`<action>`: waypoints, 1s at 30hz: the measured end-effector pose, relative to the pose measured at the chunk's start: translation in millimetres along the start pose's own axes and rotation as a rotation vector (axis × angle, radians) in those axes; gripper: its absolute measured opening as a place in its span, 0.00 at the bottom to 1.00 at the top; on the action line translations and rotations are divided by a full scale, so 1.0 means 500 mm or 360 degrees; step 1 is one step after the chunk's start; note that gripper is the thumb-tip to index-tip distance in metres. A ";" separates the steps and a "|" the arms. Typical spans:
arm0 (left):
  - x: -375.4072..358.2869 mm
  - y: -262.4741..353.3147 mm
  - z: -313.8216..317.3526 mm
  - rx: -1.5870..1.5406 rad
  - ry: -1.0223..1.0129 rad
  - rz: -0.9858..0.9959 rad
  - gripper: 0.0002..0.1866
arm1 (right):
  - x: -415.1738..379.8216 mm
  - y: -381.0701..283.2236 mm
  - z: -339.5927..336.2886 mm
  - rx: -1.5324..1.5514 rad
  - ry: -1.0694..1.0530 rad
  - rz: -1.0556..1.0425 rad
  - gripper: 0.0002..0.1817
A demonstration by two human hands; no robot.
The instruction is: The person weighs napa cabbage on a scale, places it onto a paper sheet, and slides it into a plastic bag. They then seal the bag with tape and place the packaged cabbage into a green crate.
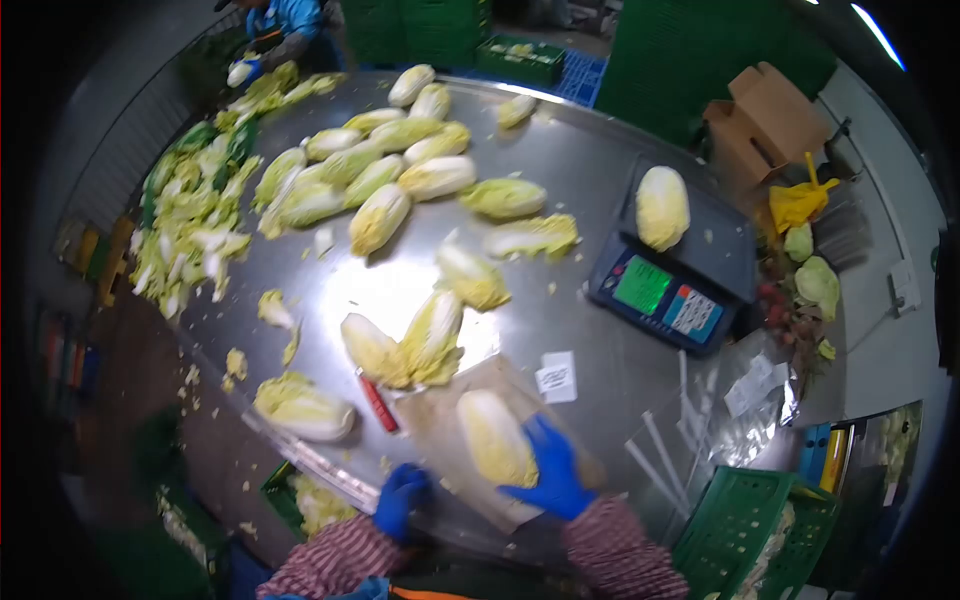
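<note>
A trimmed napa cabbage [492,436] lies on a worn brown cutting board [430,412] right in front of me. My right hand [556,470], in a blue glove, is against the cabbage's right side with fingers spread and the thumb by its lower end. Left of the board, at the table's near edge, my left hand [402,497] is closed, also gloved in blue; nothing shows in it. A red-handled knife [377,402] rests beside the board's left edge. Two more napa cabbages, one on the left [372,350] and one on the right [433,332], lie just beyond it.
Several cabbages [345,165] cover the far part of the metal table [560,310]. A scale [655,295] bears one cabbage [662,208]. Cut leaves [195,215] pile up at left. A green crate [715,520] stands at lower right. A person [285,30] works at the far left.
</note>
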State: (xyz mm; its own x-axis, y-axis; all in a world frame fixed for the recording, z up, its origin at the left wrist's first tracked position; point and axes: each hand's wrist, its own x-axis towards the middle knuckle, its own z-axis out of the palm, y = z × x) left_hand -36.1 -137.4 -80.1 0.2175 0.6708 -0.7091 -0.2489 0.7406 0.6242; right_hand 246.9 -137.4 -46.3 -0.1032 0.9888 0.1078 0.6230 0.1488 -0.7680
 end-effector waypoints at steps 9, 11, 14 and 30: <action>0.103 0.041 0.149 0.0068 -0.0302 -0.0261 0.28 | 0.158 0.112 -0.033 0.0033 -0.0554 0.0919 0.31; 0.113 0.053 0.180 0.0304 -0.0075 -0.0150 0.32 | 0.129 0.062 -0.002 -0.0017 -0.0405 0.0545 0.33; 0.142 0.038 0.194 0.0117 -0.0412 0.0161 0.38 | 0.092 -0.063 0.027 -0.0434 -0.0423 0.0557 0.47; 0.193 -0.118 0.226 0.2262 -0.1191 0.1971 0.08 | -0.342 -0.241 -0.200 0.0467 0.0334 0.1053 0.57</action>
State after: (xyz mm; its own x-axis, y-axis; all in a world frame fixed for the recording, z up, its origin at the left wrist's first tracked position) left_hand 106.0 -111.8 -148.2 0.9089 0.3468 0.2315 0.1477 -0.7869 0.5991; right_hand 266.9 -323.2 90.9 0.3889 0.8567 -0.3388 0.2684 -0.4572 -0.8479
